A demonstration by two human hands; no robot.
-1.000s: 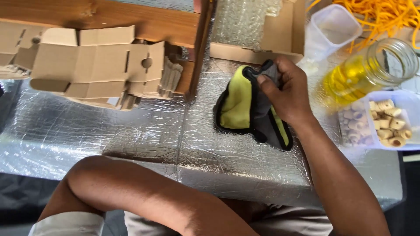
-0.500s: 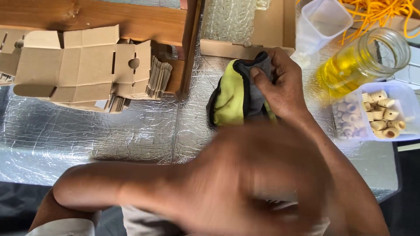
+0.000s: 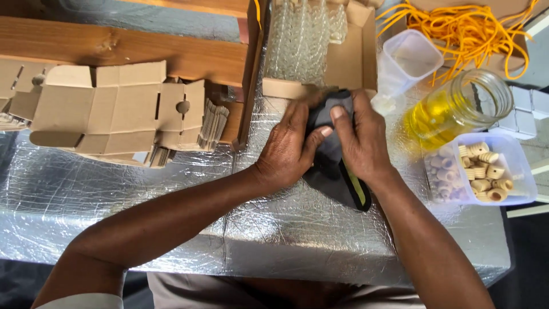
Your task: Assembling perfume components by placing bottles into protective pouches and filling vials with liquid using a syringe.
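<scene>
Half a second before, our left hand had been a blur sweeping across the lower view while only the right hand pressed on the dark cloth; at this moment both hands lay on it, the left having come up beside the right. The yellow face of the cloth, broad in the earlier views, showed only as a thin yellow-green edge near our right wrist. Both hands were closed loosely over the cloth, fingers bent and pinching its folds, and it rested on the silver foil-covered bench, just below a brown cardboard box. Much of the cloth was hidden under our palms, so we could not tell how it was folded. The clear bubbled wrap inside the box was cut off by the top edge. To the left lay a stack of flat, die-cut cardboard blanks against a wooden beam. To the right stood a glass jar of yellow liquid, an empty clear tub, a clear tub of small beige ribbed pieces and a tangle of orange cords.
</scene>
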